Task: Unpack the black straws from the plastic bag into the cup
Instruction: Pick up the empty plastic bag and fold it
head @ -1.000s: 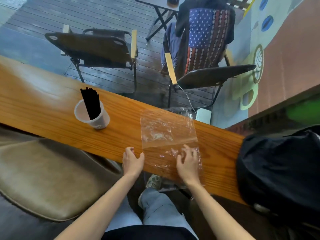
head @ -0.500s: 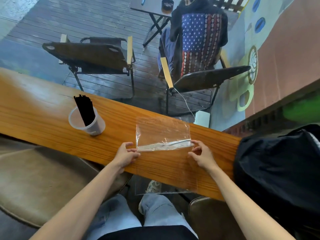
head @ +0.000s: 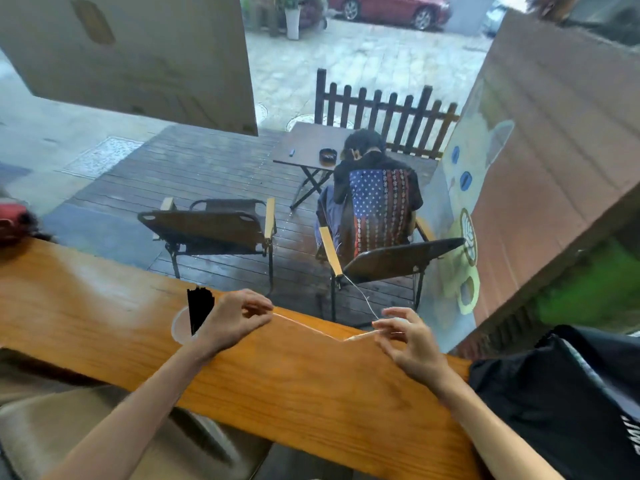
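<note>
The person is sitting at a long wooden bench [head: 311, 386] and is holding the plastic bag [head: 322, 329] with both hands above it. The bag is clear and is seen almost from its edge, so it is showing only as a thin pale line that is running from one hand to the other, with a bend near the right side. Whether anything is inside the bag, I cannot tell.

The left hand [head: 235, 318] is pinching the left end of the bag between the thumb and the bent fingers [head: 254, 303]. The right hand [head: 412, 341] is pinching the right end in the same way, with the thumb and the first fingers closed on the plastic and the other fingers loosely curled.

The black straws [head: 199, 308] are standing as one bundle in the cup [head: 180, 329], and they are leaning a little. The cup is pale and is resting on the bench, just beside the left hand and partly hidden behind the left wrist.

A black bag [head: 561, 403] is lying on the right end of the bench. Behind the bench two folding chairs [head: 214, 226] are standing on a wooden deck, and another person is sitting at a small table [head: 311, 147] with the back turned.
</note>
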